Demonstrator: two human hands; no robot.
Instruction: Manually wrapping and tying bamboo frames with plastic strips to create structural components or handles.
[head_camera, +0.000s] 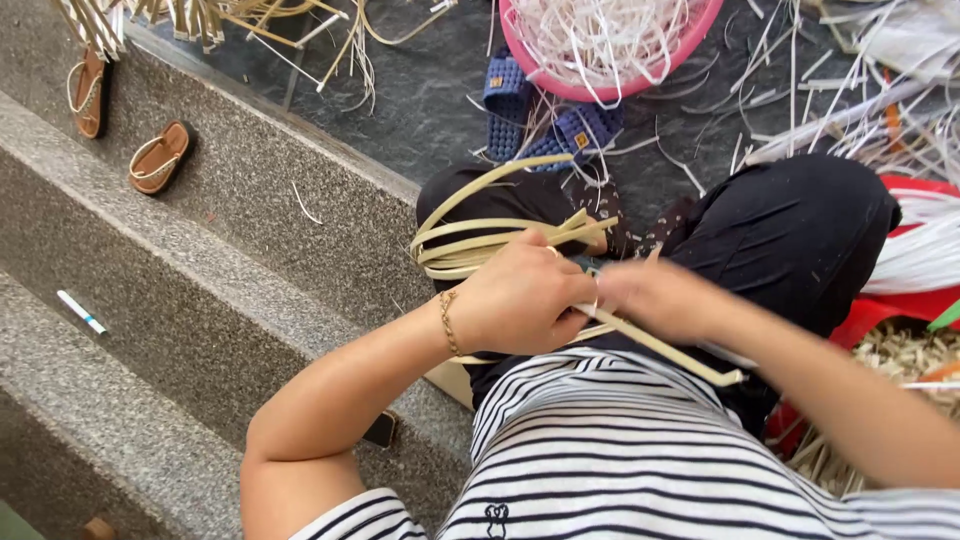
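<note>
Mid-weave: left hand (520, 300) fingers closed around looped bamboo strips (480, 240), right hand (655, 298) pinching one strip's end (665, 350); next probably needs threading it through.

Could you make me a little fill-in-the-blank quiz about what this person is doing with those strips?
1. Both hands work pale flat strips bent into ____ over the lap.
2. The left hand wears a thin ____ at the wrist.
3. The basin holding white shavings is ____ in colour.
4. Two brown ____ lie on the stone steps.

Missing words: loops; bracelet; pink; sandals
</note>
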